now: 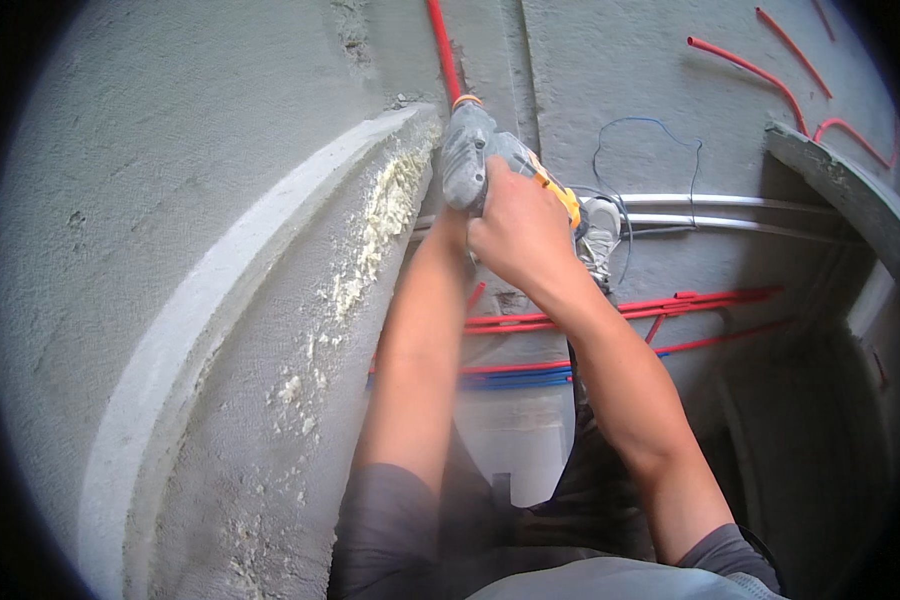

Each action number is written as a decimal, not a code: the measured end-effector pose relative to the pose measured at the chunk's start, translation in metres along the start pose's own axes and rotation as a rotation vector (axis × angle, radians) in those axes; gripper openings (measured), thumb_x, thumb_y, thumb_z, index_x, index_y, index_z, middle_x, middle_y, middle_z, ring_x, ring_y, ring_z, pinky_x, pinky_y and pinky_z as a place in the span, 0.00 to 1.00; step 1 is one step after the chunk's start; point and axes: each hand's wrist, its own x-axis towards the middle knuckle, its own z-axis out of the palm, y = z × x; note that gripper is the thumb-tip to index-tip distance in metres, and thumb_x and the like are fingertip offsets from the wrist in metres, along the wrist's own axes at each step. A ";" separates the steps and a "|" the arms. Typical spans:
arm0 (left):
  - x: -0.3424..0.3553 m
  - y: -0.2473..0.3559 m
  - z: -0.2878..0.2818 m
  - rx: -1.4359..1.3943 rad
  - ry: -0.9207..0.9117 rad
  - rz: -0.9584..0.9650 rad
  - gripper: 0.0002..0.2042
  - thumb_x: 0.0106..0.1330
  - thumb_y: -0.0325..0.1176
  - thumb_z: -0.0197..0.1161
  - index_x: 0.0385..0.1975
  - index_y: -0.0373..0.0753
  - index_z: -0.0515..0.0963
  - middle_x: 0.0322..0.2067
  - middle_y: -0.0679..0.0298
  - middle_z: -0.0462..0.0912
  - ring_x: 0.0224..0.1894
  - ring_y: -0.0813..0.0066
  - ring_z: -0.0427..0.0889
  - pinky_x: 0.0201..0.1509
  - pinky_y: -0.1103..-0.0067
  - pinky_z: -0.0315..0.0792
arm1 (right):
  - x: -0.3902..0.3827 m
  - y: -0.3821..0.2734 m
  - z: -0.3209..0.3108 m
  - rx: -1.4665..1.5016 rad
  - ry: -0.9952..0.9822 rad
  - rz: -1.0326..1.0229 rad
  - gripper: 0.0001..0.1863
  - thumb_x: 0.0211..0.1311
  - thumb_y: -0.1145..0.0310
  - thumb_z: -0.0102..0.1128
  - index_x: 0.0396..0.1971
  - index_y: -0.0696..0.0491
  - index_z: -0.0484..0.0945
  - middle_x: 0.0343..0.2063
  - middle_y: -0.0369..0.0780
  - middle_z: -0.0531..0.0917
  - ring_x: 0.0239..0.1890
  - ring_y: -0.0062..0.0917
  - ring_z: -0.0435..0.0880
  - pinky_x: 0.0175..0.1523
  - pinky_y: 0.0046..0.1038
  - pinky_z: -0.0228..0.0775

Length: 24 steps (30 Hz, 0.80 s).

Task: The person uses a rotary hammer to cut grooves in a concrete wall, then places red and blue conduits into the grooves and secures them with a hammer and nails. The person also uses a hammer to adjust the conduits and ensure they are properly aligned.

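A grey power drill (467,160) with yellow-orange trim is held out in front of me, near the top middle. My right hand (518,222) is closed around its grip, thumb along the top of the body. My left hand (451,230) meets the drill from the left and underneath; the tool hides its fingers and the wrist is slightly blurred. At the drill's front, by an orange ring, is a red tube (443,45) against the grey wall. Whether the tube touches the drill or passes behind it, I cannot tell.
A raised plaster ledge (240,235) with crumbly pale lumps (380,220) curves along the left. Red pipes (620,313), blue pipes (520,380) and white pipes (725,201) cross beyond my arms. A thin dark cable (595,150) loops near a grey shoe (601,237). Red tubes (745,66) stick out at upper right.
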 end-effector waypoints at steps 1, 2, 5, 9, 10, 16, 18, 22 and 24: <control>0.001 0.000 0.002 0.008 0.001 0.005 0.11 0.76 0.38 0.60 0.50 0.40 0.76 0.43 0.62 0.83 0.42 0.72 0.85 0.48 0.71 0.82 | 0.002 -0.002 -0.002 -0.005 -0.006 -0.007 0.17 0.53 0.71 0.62 0.42 0.62 0.75 0.33 0.59 0.86 0.41 0.60 0.85 0.49 0.55 0.75; -0.002 -0.001 0.002 0.011 0.007 0.009 0.11 0.76 0.38 0.60 0.50 0.40 0.76 0.43 0.62 0.83 0.42 0.72 0.85 0.48 0.71 0.82 | 0.003 -0.002 0.000 -0.003 -0.004 -0.010 0.17 0.53 0.70 0.63 0.42 0.62 0.76 0.33 0.59 0.86 0.41 0.60 0.85 0.49 0.54 0.76; -0.004 0.003 0.003 0.046 0.021 0.029 0.11 0.76 0.37 0.60 0.50 0.39 0.76 0.43 0.62 0.83 0.42 0.72 0.85 0.49 0.71 0.82 | 0.009 -0.001 0.003 -0.020 -0.005 -0.016 0.18 0.52 0.69 0.64 0.42 0.63 0.77 0.33 0.60 0.86 0.41 0.59 0.86 0.49 0.54 0.77; -0.006 0.006 0.002 0.086 0.045 0.060 0.11 0.76 0.37 0.60 0.50 0.39 0.76 0.43 0.62 0.83 0.42 0.71 0.85 0.49 0.70 0.81 | 0.018 -0.004 0.002 -0.066 -0.013 -0.041 0.19 0.50 0.68 0.66 0.41 0.63 0.79 0.33 0.59 0.87 0.41 0.58 0.87 0.50 0.53 0.78; -0.005 0.006 0.003 0.093 0.045 0.066 0.11 0.76 0.37 0.60 0.50 0.39 0.76 0.44 0.62 0.83 0.43 0.71 0.85 0.49 0.70 0.81 | 0.020 -0.005 0.000 -0.074 -0.007 -0.051 0.19 0.50 0.68 0.66 0.41 0.63 0.79 0.33 0.59 0.87 0.41 0.58 0.87 0.50 0.52 0.78; -0.010 0.008 0.000 0.138 0.076 0.100 0.11 0.76 0.37 0.60 0.51 0.39 0.76 0.44 0.62 0.83 0.43 0.71 0.85 0.50 0.70 0.81 | 0.028 -0.018 -0.001 -0.108 -0.042 -0.055 0.17 0.48 0.71 0.63 0.39 0.63 0.80 0.34 0.58 0.88 0.42 0.56 0.88 0.52 0.51 0.79; -0.009 0.009 0.003 0.151 0.073 0.104 0.11 0.76 0.37 0.60 0.51 0.39 0.76 0.44 0.62 0.83 0.43 0.71 0.85 0.50 0.70 0.81 | 0.030 -0.018 -0.003 -0.111 -0.034 -0.050 0.17 0.48 0.72 0.62 0.39 0.63 0.80 0.34 0.58 0.88 0.42 0.56 0.88 0.52 0.51 0.79; -0.009 0.007 0.008 0.173 0.071 0.119 0.11 0.76 0.37 0.60 0.51 0.39 0.76 0.44 0.62 0.83 0.43 0.71 0.85 0.50 0.70 0.81 | 0.035 -0.012 -0.003 -0.118 -0.026 -0.041 0.16 0.48 0.72 0.61 0.39 0.63 0.80 0.34 0.58 0.88 0.42 0.56 0.88 0.52 0.51 0.78; -0.012 0.012 -0.002 0.199 0.097 0.137 0.11 0.76 0.37 0.60 0.51 0.39 0.76 0.44 0.62 0.83 0.43 0.70 0.85 0.50 0.70 0.81 | 0.034 -0.015 0.001 -0.104 -0.037 -0.068 0.16 0.48 0.73 0.61 0.39 0.63 0.80 0.34 0.58 0.87 0.42 0.56 0.88 0.52 0.51 0.78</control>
